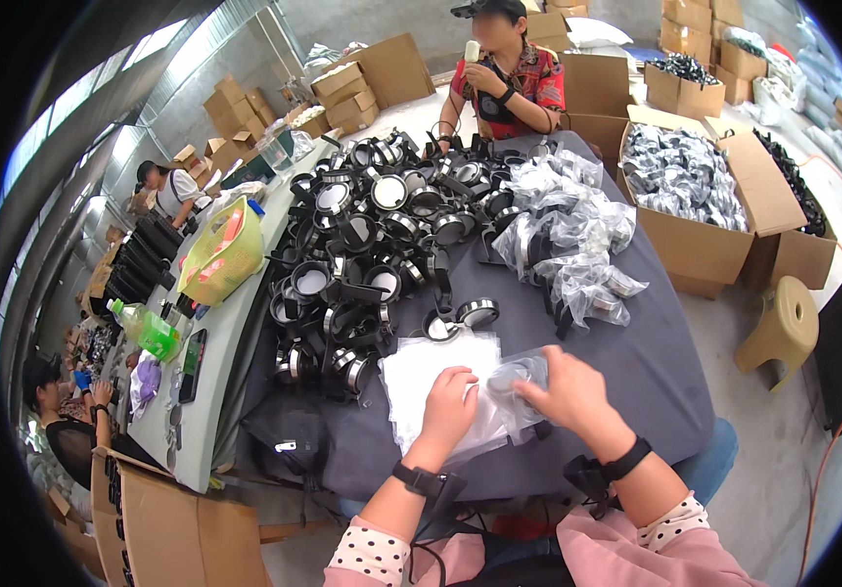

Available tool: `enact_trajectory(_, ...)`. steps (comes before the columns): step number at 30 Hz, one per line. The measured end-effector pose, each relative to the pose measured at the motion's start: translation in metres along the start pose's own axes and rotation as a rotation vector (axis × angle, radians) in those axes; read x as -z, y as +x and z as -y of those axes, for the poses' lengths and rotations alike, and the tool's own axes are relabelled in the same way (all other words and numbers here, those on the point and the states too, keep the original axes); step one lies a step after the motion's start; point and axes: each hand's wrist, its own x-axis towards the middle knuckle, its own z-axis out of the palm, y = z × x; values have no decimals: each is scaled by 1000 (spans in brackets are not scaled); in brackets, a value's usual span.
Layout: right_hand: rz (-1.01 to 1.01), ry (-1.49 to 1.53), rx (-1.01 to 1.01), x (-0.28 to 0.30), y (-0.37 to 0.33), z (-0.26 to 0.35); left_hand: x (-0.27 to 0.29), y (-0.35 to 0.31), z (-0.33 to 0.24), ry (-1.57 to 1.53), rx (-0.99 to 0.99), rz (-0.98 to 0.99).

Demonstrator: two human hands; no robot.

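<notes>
My right hand (577, 389) is closed on a clear plastic bag (519, 377), and a round part shows dimly inside it. My left hand (450, 403) lies over a stack of flat clear bags (411, 367), its fingers curled in toward the held bag. What those fingers grip, if anything, is hidden. Just past the stack lie two loose black-and-silver round parts with handles (477, 313). Beyond them a large heap of the same parts (389, 193) covers the far left of the dark cloth. Bagged parts (577, 230) are piled at the far right.
The dark-covered table (636, 391) carries everything. At right stand a carton of bagged parts (690, 245) and a beige stool (783, 328). Along the left, a pale table (215, 382) holds a yellow-green basket (230, 254) and a green bottle (152, 333). A person (509, 83) sits across.
</notes>
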Motion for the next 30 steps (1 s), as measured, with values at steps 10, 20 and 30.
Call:
enact_trajectory(10,-65,321,-230,5,-42,-41,-22,-12,13,68,-12,17)
enact_trajectory(20,-146,975,-538,-15,31,-76,-22,-9,0,260,-66,171)
enact_trajectory(30,42,147,-235,-14,87,-102,-16,-6,1,263,-74,204)
